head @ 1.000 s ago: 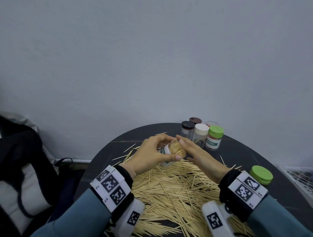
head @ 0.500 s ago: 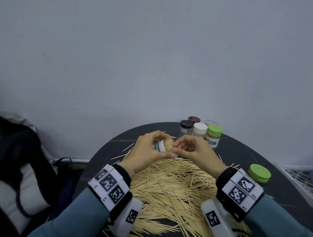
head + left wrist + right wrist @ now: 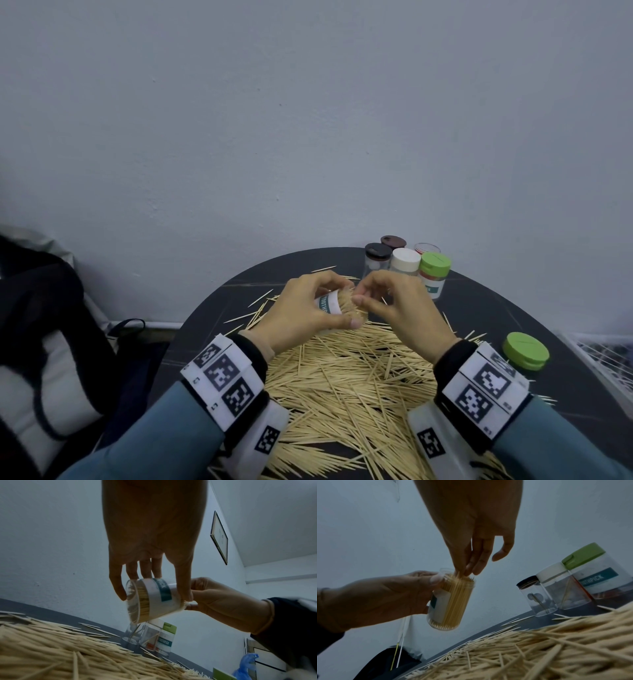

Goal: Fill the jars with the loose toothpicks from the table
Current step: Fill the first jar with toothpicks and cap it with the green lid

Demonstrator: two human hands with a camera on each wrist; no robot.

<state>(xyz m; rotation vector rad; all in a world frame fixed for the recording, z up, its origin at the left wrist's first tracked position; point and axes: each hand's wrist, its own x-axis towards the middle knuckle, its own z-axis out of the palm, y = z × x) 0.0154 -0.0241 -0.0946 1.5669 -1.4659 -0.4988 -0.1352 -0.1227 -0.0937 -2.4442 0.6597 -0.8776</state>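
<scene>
My left hand [image 3: 337, 301] grips a clear jar [image 3: 328, 304] with a white and teal label, held tilted above the table. The jar [image 3: 452, 601] is packed tight with toothpicks. My right hand [image 3: 359, 294] is at its open mouth, thumb and fingertips [image 3: 467, 569] pinching the toothpick tips that stick out. In the left wrist view my left hand [image 3: 154, 596] wraps the jar [image 3: 164, 592] and the right hand [image 3: 192, 601] meets its rim. A big pile of loose toothpicks [image 3: 349, 377] covers the dark round table [image 3: 513, 308] under both wrists.
Several jars stand at the table's back: a dark-lidded one [image 3: 377, 251], a white-lidded one [image 3: 406, 260], a green-lidded one [image 3: 435, 265]. A green lid [image 3: 525, 349] lies at the right. A dark bag [image 3: 41, 325] sits left, beyond the table edge. A wall is close behind.
My right hand went from flat against the jar's mouth to fingers curled, pinching at the toothpick tips. Both hands and the jar rose a little, away from the pile.
</scene>
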